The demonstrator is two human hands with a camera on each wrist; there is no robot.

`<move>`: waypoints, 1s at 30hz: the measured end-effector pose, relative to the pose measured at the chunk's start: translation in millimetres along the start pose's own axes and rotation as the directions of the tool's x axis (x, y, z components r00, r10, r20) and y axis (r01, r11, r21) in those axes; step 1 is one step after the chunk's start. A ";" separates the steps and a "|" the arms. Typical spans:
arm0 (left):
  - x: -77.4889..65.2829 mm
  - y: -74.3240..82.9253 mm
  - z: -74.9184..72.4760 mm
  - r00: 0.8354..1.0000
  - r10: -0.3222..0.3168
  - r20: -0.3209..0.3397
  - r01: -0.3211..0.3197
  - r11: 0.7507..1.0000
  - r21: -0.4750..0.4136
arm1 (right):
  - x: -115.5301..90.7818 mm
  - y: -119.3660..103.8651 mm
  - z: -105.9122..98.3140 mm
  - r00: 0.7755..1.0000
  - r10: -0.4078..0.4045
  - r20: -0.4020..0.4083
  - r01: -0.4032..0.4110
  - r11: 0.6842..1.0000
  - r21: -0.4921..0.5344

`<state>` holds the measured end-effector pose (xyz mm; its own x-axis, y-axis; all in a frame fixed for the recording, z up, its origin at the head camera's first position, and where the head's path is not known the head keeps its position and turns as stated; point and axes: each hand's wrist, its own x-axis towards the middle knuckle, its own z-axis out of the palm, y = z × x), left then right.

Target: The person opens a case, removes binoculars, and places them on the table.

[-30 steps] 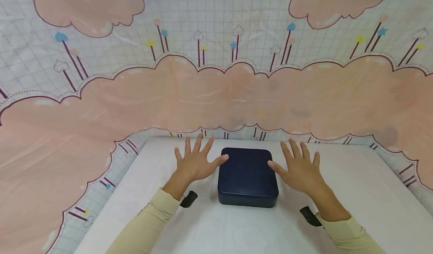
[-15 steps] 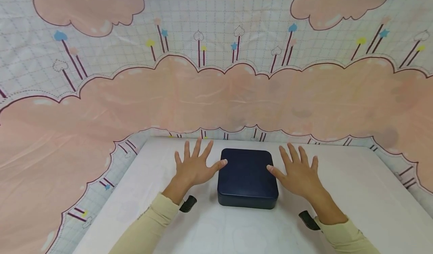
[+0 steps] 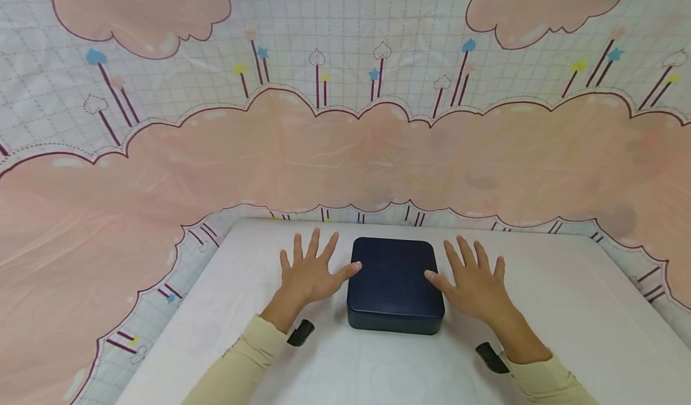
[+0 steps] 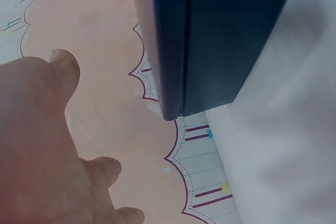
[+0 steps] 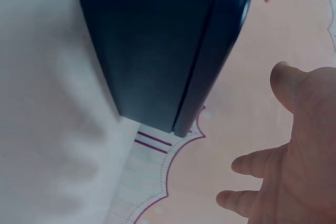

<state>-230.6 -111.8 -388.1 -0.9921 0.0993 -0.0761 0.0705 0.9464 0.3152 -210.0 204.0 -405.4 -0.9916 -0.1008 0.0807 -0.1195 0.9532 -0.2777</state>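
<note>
A dark navy square box (image 3: 395, 279) with rounded corners sits on the white table. A thin seam runs round its side close to the top, seen on the box (image 4: 226, 40) in the left wrist view. My left hand (image 3: 310, 279) is held to the left of it, fingers spread and straight. To its right, my right hand (image 3: 477, 291) is spread in the same way. Both thumbs point inward over the box's edges in the head view. In the wrist views a gap shows between each hand and the box, and neither hand holds anything.
The white table (image 3: 216, 309) carries the box near its middle. Behind and at the sides hangs a cloth (image 3: 345, 153) printed with peach clouds and a grid. Black wrist devices (image 3: 300, 333) show below both hands at the sleeve cuffs.
Both hands have moved slightly down the head view, toward the person, with fingers still spread. The box stays in place.
</note>
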 end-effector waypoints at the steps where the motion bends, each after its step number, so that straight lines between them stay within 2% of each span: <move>1: -0.3 -0.5 1.0 1.000 -0.001 -0.001 0.001 1.000 -0.004 | 0.1 0.3 0.7 1.000 -0.001 -0.002 0.001 1.000 0.000; 20: -1.1 -7.9 18.3 1.000 -0.018 0.007 0.018 0.999 -0.034 | -4.5 3.3 11.7 1.000 -0.002 0.015 0.002 1.000 0.013; 30: -0.7 -7.8 23.6 1.000 -0.025 0.012 0.026 0.998 -0.057 | -3.7 4.0 17.3 0.999 -0.004 0.050 0.000 0.997 0.073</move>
<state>-228.1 -112.0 -412.8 -0.9922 0.0794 -0.0957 0.0390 0.9297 0.3664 -207.6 203.3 -423.4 -0.9923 -0.1187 0.0342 -0.1231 0.9297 -0.3471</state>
